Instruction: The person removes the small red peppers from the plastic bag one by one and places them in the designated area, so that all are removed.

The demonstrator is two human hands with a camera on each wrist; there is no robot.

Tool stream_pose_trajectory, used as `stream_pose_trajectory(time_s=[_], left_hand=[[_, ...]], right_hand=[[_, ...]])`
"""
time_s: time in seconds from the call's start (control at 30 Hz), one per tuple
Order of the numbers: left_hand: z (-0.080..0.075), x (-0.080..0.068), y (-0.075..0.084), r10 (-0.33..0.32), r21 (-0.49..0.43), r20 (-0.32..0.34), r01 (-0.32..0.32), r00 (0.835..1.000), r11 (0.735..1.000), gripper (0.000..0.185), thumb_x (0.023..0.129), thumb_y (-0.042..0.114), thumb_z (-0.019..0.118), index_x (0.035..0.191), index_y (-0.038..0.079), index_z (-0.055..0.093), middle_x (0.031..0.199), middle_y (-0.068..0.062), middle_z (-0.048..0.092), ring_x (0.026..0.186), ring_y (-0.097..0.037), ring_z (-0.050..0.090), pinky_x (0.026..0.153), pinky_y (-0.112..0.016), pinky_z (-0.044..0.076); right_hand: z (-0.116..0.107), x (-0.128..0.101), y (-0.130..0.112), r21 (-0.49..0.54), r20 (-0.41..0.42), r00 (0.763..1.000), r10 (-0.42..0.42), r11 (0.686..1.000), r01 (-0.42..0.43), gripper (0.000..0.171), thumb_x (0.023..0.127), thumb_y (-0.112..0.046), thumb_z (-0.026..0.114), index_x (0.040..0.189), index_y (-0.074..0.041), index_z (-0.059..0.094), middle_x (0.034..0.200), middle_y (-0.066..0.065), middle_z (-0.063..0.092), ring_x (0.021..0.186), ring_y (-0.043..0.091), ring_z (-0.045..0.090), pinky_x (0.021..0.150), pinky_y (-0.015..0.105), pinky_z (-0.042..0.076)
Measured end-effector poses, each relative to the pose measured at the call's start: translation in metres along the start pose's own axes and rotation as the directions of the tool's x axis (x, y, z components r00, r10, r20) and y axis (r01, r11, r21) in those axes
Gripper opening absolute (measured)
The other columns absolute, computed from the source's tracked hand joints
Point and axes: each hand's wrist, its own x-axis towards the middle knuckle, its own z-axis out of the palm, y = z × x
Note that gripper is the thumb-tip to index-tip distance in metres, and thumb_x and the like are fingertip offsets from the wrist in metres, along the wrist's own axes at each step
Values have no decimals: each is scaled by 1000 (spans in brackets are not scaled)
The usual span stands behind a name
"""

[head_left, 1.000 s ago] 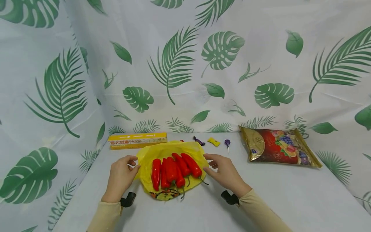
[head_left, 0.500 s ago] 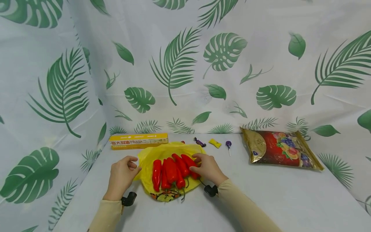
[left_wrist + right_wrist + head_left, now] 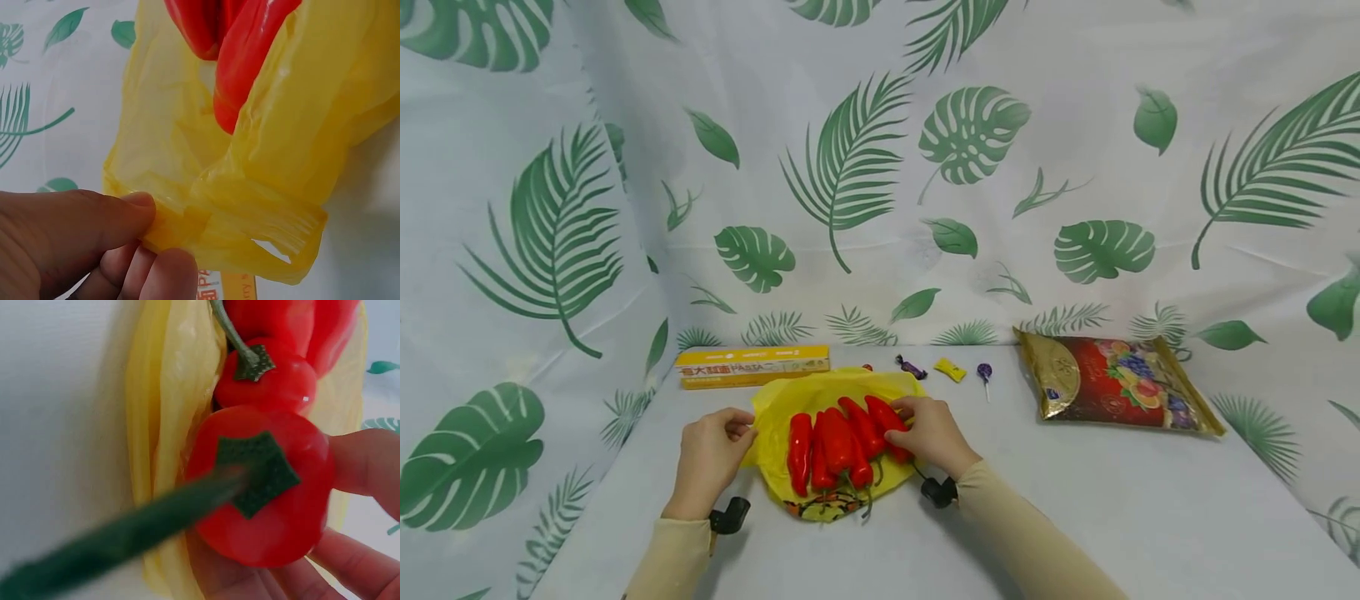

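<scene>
White cloth printed with green palm leaves is covering the table (image 3: 1112, 500) and hanging as a backdrop behind it. Lying near the middle of the table, a yellow plastic bag (image 3: 820, 396) is carrying a cluster of red peppers (image 3: 838, 442), their green stems pointing toward the person. At the bag's nine o'clock edge, the left hand (image 3: 711, 458) is pinching a fold of the yellow film between thumb and fingers (image 3: 112, 219), as the left wrist view is showing plainly. At the cluster's three o'clock side, the right hand (image 3: 928, 433) is closing its fingers (image 3: 362, 465) around the rightmost pepper (image 3: 262, 487), gripping it while it is still lying on the bag. Behind the bag, at about eleven o'clock, a yellow pasta box (image 3: 752, 365) is sitting near the backdrop. At about one o'clock, three small sweets are lying in a row: a dark purple candy (image 3: 912, 367), a yellow candy (image 3: 950, 368) and a purple lollipop (image 3: 984, 373). Well apart at two o'clock, a red and gold snack bag (image 3: 1112, 382) is lying flat.
</scene>
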Motion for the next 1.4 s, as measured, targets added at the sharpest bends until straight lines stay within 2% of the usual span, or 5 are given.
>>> stream_pose_trajectory(time_s=[0.23,0.37,0.7,1.1,1.4], left_hand=[[-2,-1,0,26,13,9,-26,1000,1000,13,90,13,80,99,3,78,86,-8,77,74,-17,67,67,-28,59],[-3,-4,1,14,13,17,-14,1000,1000,13,91,13,79,99,3,78,86,-8,76,74,-17,66,68,-30,60],[-3,-6,5,33,28,11,-33,999,999,13,91,13,79,97,2,78,85,-8,78,73,-17,69,66,-27,57],[-1,-8,10,37,34,20,-37,999,999,13,91,14,79,96,2,79,85,-9,78,73,-18,70,64,-26,55],[3,-9,17,22,38,49,-24,999,999,15,91,13,80,98,1,78,86,-10,78,74,-19,69,63,-26,56]], right_hand=[[-19,-19,5,4,19,1000,-24,1000,24,47,87,-22,84,131,-12,70,114,7,74,91,18,65,74,30,63],[-31,-33,14,4,15,1000,-27,1000,27,46,87,-19,84,131,-13,71,114,5,75,89,17,65,72,29,63],[-59,-61,45,-60,-15,999,29,998,-30,45,87,-15,83,130,-14,72,115,2,75,92,16,64,72,28,63],[-104,-96,101,-127,-65,992,108,985,-116,52,87,-16,83,135,-4,66,120,14,74,91,19,67,72,34,63],[-152,-130,142,-193,-112,976,186,960,-205,55,90,-20,79,138,2,62,122,25,71,97,28,69,73,39,65]])
